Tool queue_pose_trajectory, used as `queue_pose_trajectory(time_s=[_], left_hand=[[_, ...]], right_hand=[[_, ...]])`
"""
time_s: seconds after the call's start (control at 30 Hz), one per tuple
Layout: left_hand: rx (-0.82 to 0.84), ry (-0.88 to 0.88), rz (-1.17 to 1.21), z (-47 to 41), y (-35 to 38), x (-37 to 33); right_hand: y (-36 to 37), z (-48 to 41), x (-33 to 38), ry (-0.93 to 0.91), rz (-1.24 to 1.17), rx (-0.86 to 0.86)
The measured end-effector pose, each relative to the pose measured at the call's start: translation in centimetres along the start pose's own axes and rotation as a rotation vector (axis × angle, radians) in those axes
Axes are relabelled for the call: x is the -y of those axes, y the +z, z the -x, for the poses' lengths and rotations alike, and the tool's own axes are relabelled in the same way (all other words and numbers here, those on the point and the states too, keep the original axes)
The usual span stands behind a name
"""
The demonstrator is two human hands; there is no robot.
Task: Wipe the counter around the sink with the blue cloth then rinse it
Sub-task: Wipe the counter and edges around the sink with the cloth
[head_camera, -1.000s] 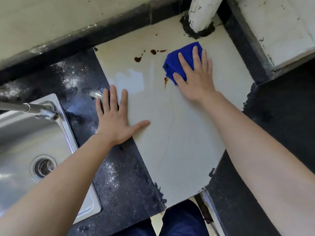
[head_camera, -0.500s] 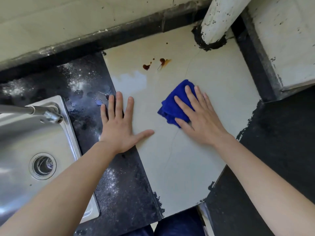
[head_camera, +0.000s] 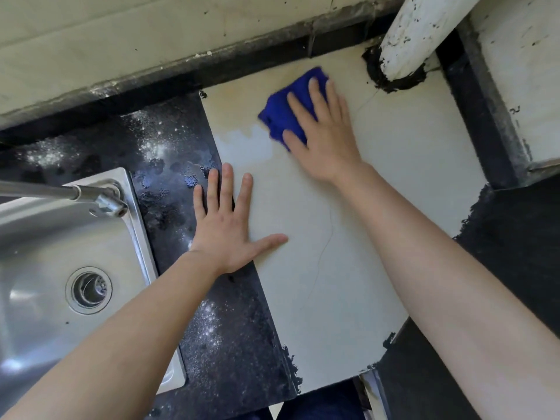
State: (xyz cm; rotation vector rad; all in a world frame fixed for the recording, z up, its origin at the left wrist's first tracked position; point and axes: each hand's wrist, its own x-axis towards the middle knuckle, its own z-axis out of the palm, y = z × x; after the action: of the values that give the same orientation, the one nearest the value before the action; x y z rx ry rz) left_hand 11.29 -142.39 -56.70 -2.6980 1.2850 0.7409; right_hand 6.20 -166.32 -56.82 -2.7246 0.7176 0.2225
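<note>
**Cloth pressed at the slab's far edge**

The blue cloth point(head_camera: 283, 116) lies bunched under the right hand point(head_camera: 325, 140), fingers flat and pressing, near the white pipe point(head_camera: 415, 34). The left hand point(head_camera: 225, 234) rests flat, grasping nothing, between cloth and sink point(head_camera: 138, 228).

Cream counter point(head_camera: 378, 207), blue cloth point(head_camera: 280, 118) lying on it; steel sink point(head_camera: 30, 253) inset

- One camera sits on the person's head and looks almost straight down at the table point(head_camera: 333, 268).
- It is close; the sink point(head_camera: 33, 244) fills the left side.
</note>
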Motion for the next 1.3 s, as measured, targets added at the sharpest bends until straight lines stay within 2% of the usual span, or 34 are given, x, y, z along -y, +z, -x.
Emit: queue_pose_trajectory(time_s=[0.07, 0.17, 0.33, 0.43, 0.53, 0.63, 0.7, 0.77, 0.9, 1.1, 1.17, 1.3], left_hand=[[0.004, 0.0, -0.001, 0.0, 0.0, 0.0], [-0.004, 0.006, -0.006, 0.0, 0.1, -0.1], [-0.007, 0.01, 0.004, 0.0, 0.1, 0.0], [-0.008, 0.003, 0.007, -0.1, 0.2, 0.0], [0.001, 0.002, 0.003, -0.1, 0.2, 0.0], [0.001, -0.004, 0.0, -0.1, 0.1, 0.0], [-0.004, -0.001, 0.007, 0.0, 0.1, -0.1], [-0.003, 0.002, 0.005, 0.0, 0.0, -0.1], [-0.001, 0.003, -0.001, -0.1, 0.0, -0.2], [-0.002, 0.005, 0.006, -0.1, 0.0, -0.1], [-0.005, 0.004, 0.001, -0.1, 0.0, 0.0], [-0.01, 0.004, 0.012, 0.0, 0.0, 0.0]], right_hand=[[0.1, 3.7, -1.0, -0.097, 0.011, 0.05], [-0.4, 7.2, -4.1, -0.083, 0.035, 0.086], [-2.7, 1.5, -6.0, 0.1, 0.106, 0.03], [-3.2, -3.7, -4.6, 0.225, 0.075, -0.004], [-2.0, -5.3, -1.6, 0.336, 0.003, -0.07], [-0.7, -2.7, 0.6, 0.176, -0.008, -0.056], [-0.5, -0.1, 0.2, 0.009, 0.014, -0.007], [-0.7, 2.2, -1.1, -0.078, 0.029, 0.051], [-1.6, 1.0, -3.0, -0.01, 0.024, 0.06], [-0.5, -5.5, 3.3, 0.282, -0.014, -0.044], [-0.2, -5.1, 4.0, 0.236, -0.003, -0.035], [0.4, -0.9, 3.5, -0.05, 0.046, 0.025]])
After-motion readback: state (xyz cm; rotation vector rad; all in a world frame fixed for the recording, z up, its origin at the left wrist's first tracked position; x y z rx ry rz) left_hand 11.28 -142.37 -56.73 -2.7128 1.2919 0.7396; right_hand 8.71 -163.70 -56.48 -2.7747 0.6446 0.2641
